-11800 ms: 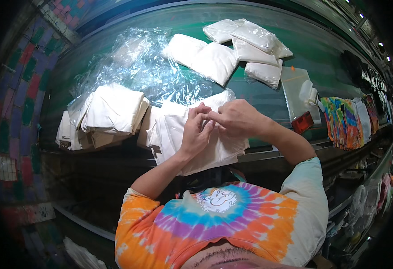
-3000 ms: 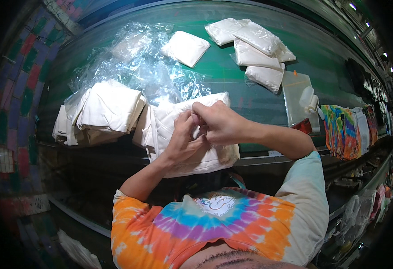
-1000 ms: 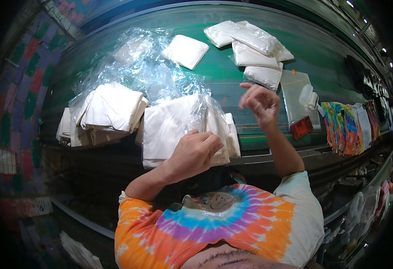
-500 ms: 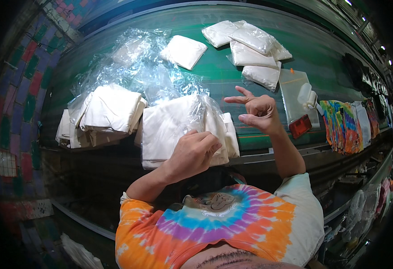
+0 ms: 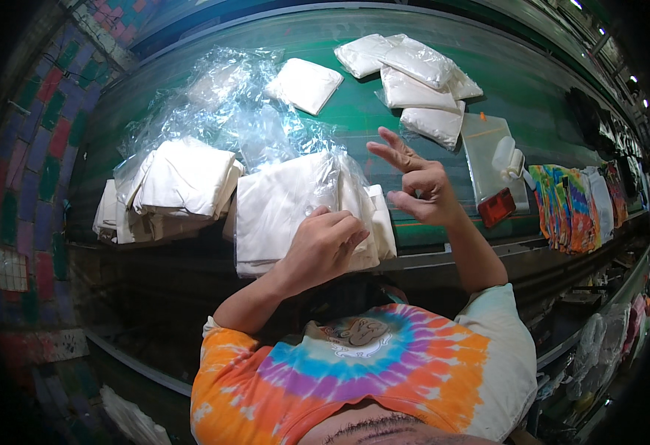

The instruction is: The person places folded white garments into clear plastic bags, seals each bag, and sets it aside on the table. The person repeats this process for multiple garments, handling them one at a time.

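Note:
A pile of folded off-white cloth [image 5: 276, 208] lies at the near edge of the green table [image 5: 354, 111], with a clear plastic bag [image 5: 327, 185] over part of it. My left hand [image 5: 326, 239] rests at the front of this pile, its fingers curled inward; whatever they grip is hidden. To the right of the cloth, my right hand [image 5: 423, 185] is raised, thumb and forefinger curled together in a pinch and the other fingers stretched out. I cannot make out anything in that pinch. Clear plastic bags [image 5: 228, 104] lie heaped behind the pile.
Another stack of folded white cloth [image 5: 184, 182] is at the left. Several bagged white packs [image 5: 417, 81] are piled at the far right, with a single one [image 5: 305, 85] nearer the middle. A red object [image 5: 496, 208], a plastic bottle [image 5: 504, 154] and tie-dyed cloth [image 5: 566, 211] lie at the right.
My right hand has shifted slightly up and left, and turned a little. My left hand has moved up only slightly. The cloth pile's upper edge has shifted a bit.

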A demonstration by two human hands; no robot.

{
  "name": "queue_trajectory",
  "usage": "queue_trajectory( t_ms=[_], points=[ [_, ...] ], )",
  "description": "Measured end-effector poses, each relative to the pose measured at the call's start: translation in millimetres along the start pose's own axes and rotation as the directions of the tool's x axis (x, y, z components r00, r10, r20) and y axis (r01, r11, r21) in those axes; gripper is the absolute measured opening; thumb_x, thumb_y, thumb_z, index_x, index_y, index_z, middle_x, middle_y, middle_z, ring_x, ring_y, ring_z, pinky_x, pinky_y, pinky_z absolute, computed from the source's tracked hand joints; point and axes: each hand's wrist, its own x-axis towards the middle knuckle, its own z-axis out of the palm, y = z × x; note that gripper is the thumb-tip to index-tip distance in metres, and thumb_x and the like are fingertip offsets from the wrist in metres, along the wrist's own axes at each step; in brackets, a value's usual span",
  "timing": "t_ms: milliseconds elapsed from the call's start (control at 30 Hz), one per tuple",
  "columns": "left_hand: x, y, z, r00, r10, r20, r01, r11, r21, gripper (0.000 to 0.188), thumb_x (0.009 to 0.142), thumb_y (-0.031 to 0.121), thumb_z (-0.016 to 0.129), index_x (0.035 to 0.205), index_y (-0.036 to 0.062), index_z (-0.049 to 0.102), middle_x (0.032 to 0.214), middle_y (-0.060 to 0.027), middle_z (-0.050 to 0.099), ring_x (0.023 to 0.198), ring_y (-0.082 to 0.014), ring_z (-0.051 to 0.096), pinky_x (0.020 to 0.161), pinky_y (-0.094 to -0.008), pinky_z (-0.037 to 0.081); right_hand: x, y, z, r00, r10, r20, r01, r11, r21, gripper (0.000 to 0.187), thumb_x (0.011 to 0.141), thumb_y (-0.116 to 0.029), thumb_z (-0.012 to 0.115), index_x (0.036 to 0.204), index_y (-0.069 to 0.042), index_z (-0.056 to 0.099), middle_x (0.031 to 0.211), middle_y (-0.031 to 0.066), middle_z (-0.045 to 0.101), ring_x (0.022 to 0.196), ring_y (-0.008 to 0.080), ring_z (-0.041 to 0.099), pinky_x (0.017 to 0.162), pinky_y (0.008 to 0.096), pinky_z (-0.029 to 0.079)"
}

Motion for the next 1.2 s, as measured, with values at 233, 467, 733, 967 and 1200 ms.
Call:
queue_trajectory(
  t_ms=[233,467,733,967,1200],
  points=[
    [-0.3,-1.9,10.6,0.983,0.179,0.048,-0.182,0.981,0.066,0.015,0.078,0.002,0.074,0.090,0.0080,0.066,0.077,-0.0055,0.060,0.072,-0.0247,0.062,0.072,-0.0381,0.042,5.1,-2.1,13.1,0.992,-0.100,0.076,0.112,0.979,-0.169,0.026,0.069,0.005,0.065,0.058,-0.002,0.043,0.151,0.0162,0.056,0.156,0.0432,0.025,0.124,0.0550,0.019],
    [-4.9,1.9,11.9,0.979,0.195,0.053,-0.199,0.977,0.076,0.014,0.079,0.001,0.073,0.089,0.0075,0.066,0.077,-0.0056,0.059,0.071,-0.0244,0.062,0.071,-0.0378,0.042,6.8,-5.5,15.6,0.992,-0.092,0.083,0.106,0.977,-0.185,0.025,0.069,0.004,0.063,0.057,-0.002,0.042,0.151,0.0158,0.057,0.156,0.0428,0.025,0.124,0.0546,0.021],
    [-8.1,3.2,12.9,0.981,0.166,0.105,-0.175,0.981,0.086,0.018,0.076,0.002,0.073,0.093,0.0068,0.066,0.082,-0.0065,0.061,0.079,-0.0252,0.066,0.076,-0.0394,0.045,5.5,-5.4,10.4,0.994,-0.094,0.054,0.104,0.965,-0.241,0.024,0.074,0.002,0.067,0.059,0.000,0.048,0.150,0.0160,0.058,0.153,0.0432,0.033,0.122,0.0545,0.028],
    [-9.5,3.2,15.1,0.980,0.171,0.106,-0.182,0.978,0.106,0.017,0.077,0.004,0.072,0.092,0.0073,0.066,0.082,-0.0062,0.061,0.079,-0.0249,0.066,0.076,-0.0393,0.045,6.3,-3.9,11.1,0.997,-0.049,0.061,0.064,0.960,-0.272,0.048,0.071,0.007,0.066,0.117,-0.005,0.065,0.162,0.0194,0.041,0.155,0.0419,0.026,0.124,0.0565,0.024],
    [-10.2,3.5,14.8,0.981,0.161,0.110,-0.171,0.981,0.093,0.014,0.079,0.005,0.072,0.091,0.0076,0.066,0.080,-0.0058,0.059,0.078,-0.0238,0.066,0.075,-0.0391,0.045,8.9,-1.6,13.8,0.989,-0.083,0.124,0.115,0.954,-0.276,0.119,0.055,0.023,0.046,0.165,-0.019,0.029,0.171,0.0200,0.019,0.158,0.0413,0.015,0.127,0.0545,0.016]
  ],
)
